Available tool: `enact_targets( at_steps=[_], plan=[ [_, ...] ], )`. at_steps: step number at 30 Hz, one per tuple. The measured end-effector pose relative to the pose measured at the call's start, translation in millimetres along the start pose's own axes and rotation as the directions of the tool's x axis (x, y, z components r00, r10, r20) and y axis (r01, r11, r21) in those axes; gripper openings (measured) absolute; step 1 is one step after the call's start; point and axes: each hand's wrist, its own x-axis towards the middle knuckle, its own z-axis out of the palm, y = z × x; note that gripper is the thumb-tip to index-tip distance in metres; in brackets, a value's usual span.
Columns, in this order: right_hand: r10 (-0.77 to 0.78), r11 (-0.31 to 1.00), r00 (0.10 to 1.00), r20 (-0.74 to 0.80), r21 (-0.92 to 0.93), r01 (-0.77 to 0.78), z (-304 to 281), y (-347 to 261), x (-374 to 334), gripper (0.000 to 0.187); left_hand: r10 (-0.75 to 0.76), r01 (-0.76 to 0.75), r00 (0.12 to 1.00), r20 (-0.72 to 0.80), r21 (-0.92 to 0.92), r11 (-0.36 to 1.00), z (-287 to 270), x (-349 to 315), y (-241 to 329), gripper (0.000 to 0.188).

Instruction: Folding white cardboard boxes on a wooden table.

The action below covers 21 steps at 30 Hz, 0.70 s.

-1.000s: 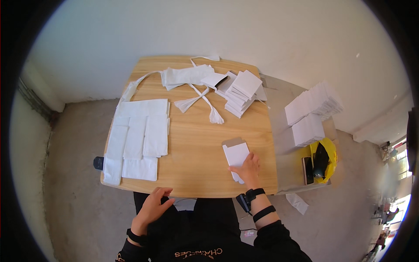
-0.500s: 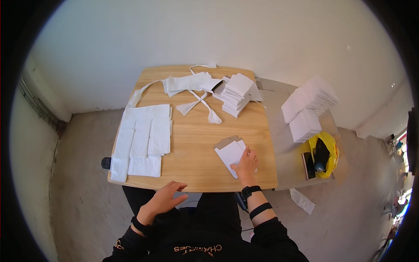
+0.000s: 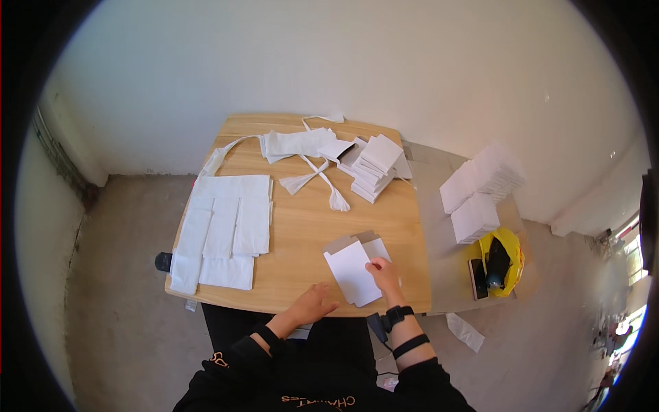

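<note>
A flat white folded carton (image 3: 352, 275) with open flaps lies at the front right of the wooden table, tilted a little. Its right edge is pinched in my right hand (image 3: 384, 273), thumb on top. Partly beneath it, toward the far right, shows a second flat white carton (image 3: 377, 250). My left hand (image 3: 312, 304) hovers by the table's front edge, left of the cartons, fingers stretched out and holding nothing.
White folded bags (image 3: 230, 216) overlap at the table's left. Behind lie a white bundle (image 3: 295, 142), twisted white strips (image 3: 319, 175) and stacked white boxes (image 3: 376, 165). A side table holds white stacks (image 3: 475, 220), a phone (image 3: 478, 278) and a yellow bag (image 3: 513, 261).
My right hand has pinched the top carton and slid it left, baring the one under it. My left hand has moved right, toward the cartons.
</note>
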Motion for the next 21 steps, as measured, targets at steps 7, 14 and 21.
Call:
enact_targets(
  at_steps=[7,14,21],
  plan=[
    [-0.036,0.785,0.999,0.028,0.620,0.011,37,-63,-55,0.018,-0.084,-0.073,0.950,-0.302,-0.475,0.877,-19,11,11,0.081],
    [-0.027,0.407,0.891,0.453,0.819,-0.404,42,-115,-87,0.050,-0.067,-0.001,0.983,-0.173,-0.365,0.931,-62,-13,45,0.092],
    [-0.242,0.230,0.792,0.561,0.826,-0.515,30,-141,-96,0.070,0.023,0.014,0.952,-0.304,0.121,0.992,-66,-51,55,0.087]
  ],
)
